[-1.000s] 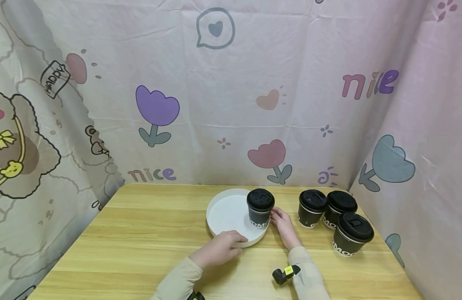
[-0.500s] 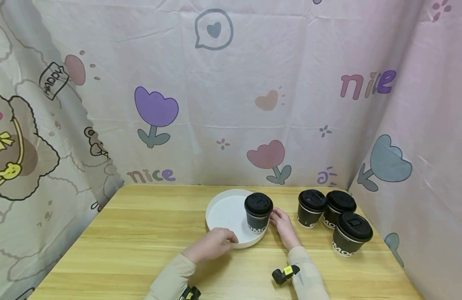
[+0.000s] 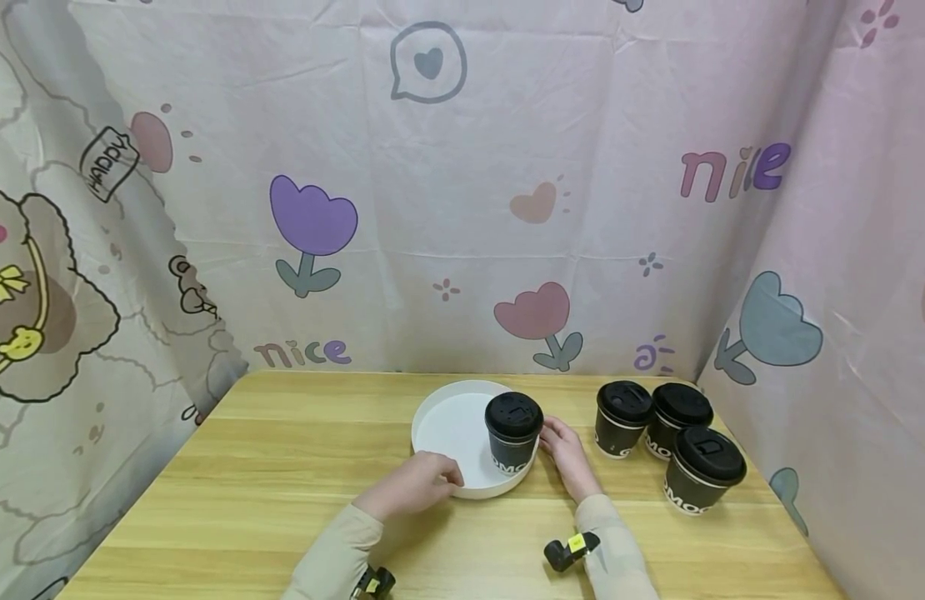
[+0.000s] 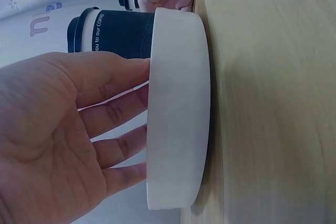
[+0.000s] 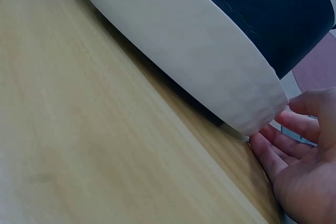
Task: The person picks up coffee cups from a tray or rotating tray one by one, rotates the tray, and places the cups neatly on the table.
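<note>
A round white tray [image 3: 453, 421] with a raised rim lies on the table, bearing a lidded black paper coffee cup [image 3: 513, 433] near its right front side. My left hand [image 3: 413, 483] grips the tray's front-left rim; in the left wrist view its thumb [image 4: 131, 67] meets the rim and the fingers reach down behind it. At the opposite side, my right hand [image 3: 563, 450] rests its fingertips against the tray's outer wall, just right of the cup. The right wrist view shows that thumb [image 5: 304, 102] at the rim and the other fingers lower, by the tray's base.
Several matching cups stand together at the table's right: one nearest the tray [image 3: 622, 421], another behind [image 3: 668, 425] and a larger-looking one in front [image 3: 698, 479]. A printed curtain [image 3: 402, 208] rises along the back and sides of the wooden table [image 3: 282, 467].
The tray has turned clockwise as seen from above, bringing its cup left and towards me. My left hand has shifted left along the front rim. The right hand has stayed in place.
</note>
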The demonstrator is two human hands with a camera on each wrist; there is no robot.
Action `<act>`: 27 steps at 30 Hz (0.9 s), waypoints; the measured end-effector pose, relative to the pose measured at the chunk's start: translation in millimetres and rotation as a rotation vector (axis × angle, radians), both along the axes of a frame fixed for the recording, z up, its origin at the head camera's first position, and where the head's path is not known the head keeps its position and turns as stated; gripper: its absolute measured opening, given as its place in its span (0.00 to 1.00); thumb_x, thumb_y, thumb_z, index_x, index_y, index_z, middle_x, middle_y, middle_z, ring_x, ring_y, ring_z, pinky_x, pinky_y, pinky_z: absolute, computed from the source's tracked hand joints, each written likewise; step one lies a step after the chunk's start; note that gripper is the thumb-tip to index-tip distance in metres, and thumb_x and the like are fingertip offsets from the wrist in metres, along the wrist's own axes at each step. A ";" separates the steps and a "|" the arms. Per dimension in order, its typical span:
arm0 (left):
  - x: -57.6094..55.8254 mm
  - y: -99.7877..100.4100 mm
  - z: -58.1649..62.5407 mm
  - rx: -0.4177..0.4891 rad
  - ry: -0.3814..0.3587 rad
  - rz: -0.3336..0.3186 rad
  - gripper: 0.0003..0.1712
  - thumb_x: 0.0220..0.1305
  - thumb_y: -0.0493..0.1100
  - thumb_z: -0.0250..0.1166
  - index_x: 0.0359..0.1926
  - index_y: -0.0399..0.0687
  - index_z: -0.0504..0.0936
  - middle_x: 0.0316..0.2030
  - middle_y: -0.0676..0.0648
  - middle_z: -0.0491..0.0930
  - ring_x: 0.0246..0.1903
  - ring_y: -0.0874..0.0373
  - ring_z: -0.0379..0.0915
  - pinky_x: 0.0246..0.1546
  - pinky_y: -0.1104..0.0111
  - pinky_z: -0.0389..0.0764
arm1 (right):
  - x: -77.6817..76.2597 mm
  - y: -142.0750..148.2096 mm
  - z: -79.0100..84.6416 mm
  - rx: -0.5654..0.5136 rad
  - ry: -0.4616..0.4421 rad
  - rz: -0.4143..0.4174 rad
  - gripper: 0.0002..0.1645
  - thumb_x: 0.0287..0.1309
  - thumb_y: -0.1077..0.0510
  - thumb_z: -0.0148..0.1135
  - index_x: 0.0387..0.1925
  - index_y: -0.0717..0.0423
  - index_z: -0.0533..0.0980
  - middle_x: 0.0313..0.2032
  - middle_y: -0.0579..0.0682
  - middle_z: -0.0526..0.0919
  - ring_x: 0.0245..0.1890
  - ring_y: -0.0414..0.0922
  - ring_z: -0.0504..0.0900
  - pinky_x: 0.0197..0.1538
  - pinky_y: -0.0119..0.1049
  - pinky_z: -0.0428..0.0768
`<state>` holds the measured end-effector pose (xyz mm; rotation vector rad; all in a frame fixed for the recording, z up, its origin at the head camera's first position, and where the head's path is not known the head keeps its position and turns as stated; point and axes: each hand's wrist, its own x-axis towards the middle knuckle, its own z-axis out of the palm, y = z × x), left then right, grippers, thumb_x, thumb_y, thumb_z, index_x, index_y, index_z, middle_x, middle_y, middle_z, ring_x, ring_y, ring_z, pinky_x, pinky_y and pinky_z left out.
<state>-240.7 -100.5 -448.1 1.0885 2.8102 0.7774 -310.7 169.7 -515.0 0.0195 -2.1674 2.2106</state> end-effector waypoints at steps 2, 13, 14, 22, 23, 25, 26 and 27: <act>-0.6 -1.4 -0.3 0.001 0.004 0.000 0.06 0.56 0.32 0.63 0.33 0.44 0.85 0.32 0.51 0.86 0.37 0.62 0.80 0.42 0.70 0.82 | 1.0 -0.2 0.8 -0.006 -0.005 0.002 0.22 0.70 0.63 0.48 0.60 0.70 0.70 0.58 0.61 0.76 0.44 0.30 0.78 0.50 0.24 0.78; -1.5 -5.9 0.9 -0.016 0.000 0.038 0.04 0.57 0.33 0.64 0.30 0.45 0.85 0.30 0.53 0.85 0.33 0.64 0.77 0.38 0.71 0.79 | 0.8 0.7 -0.7 -0.008 0.003 0.000 0.22 0.69 0.60 0.49 0.60 0.70 0.71 0.60 0.64 0.75 0.46 0.32 0.78 0.52 0.26 0.79; -1.4 -6.0 1.0 -0.017 0.001 0.040 0.04 0.57 0.34 0.64 0.30 0.45 0.85 0.30 0.53 0.85 0.33 0.64 0.77 0.38 0.71 0.79 | 0.5 0.8 -0.9 -0.008 0.000 0.000 0.22 0.69 0.60 0.49 0.60 0.69 0.71 0.60 0.64 0.75 0.46 0.32 0.78 0.52 0.26 0.79; -1.0 -5.0 2.9 -0.016 0.004 0.044 0.04 0.59 0.35 0.64 0.34 0.44 0.86 0.32 0.52 0.86 0.35 0.62 0.79 0.40 0.69 0.81 | -0.9 1.2 -1.1 0.000 -0.007 -0.001 0.23 0.69 0.60 0.50 0.60 0.68 0.71 0.61 0.63 0.74 0.48 0.33 0.78 0.54 0.27 0.79; -1.2 -4.8 3.0 -0.012 -0.002 0.044 0.05 0.59 0.36 0.64 0.36 0.43 0.86 0.33 0.51 0.86 0.36 0.61 0.79 0.41 0.69 0.81 | -0.8 1.1 -0.9 0.001 -0.004 -0.002 0.23 0.69 0.60 0.50 0.60 0.68 0.71 0.61 0.63 0.74 0.48 0.33 0.78 0.54 0.27 0.79; -1.9 -4.4 3.0 -0.001 -0.013 0.046 0.08 0.60 0.36 0.64 0.40 0.42 0.85 0.34 0.50 0.86 0.38 0.60 0.79 0.43 0.67 0.81 | -1.0 0.7 -1.0 0.001 -0.005 -0.003 0.23 0.69 0.60 0.50 0.61 0.68 0.71 0.61 0.63 0.74 0.48 0.34 0.78 0.54 0.28 0.79; -2.2 -4.4 2.9 0.001 -0.015 0.049 0.09 0.61 0.37 0.63 0.42 0.42 0.85 0.35 0.50 0.85 0.38 0.59 0.79 0.44 0.67 0.81 | -0.9 0.4 -1.2 -0.001 -0.008 -0.003 0.23 0.69 0.60 0.50 0.61 0.68 0.71 0.61 0.63 0.74 0.48 0.34 0.79 0.54 0.28 0.79; -2.4 -4.6 3.1 0.005 -0.019 0.051 0.10 0.61 0.37 0.63 0.43 0.42 0.85 0.36 0.50 0.85 0.39 0.59 0.79 0.45 0.66 0.81 | -0.8 0.0 -1.5 -0.002 -0.010 -0.003 0.23 0.69 0.60 0.50 0.60 0.68 0.71 0.61 0.63 0.75 0.49 0.35 0.79 0.54 0.28 0.79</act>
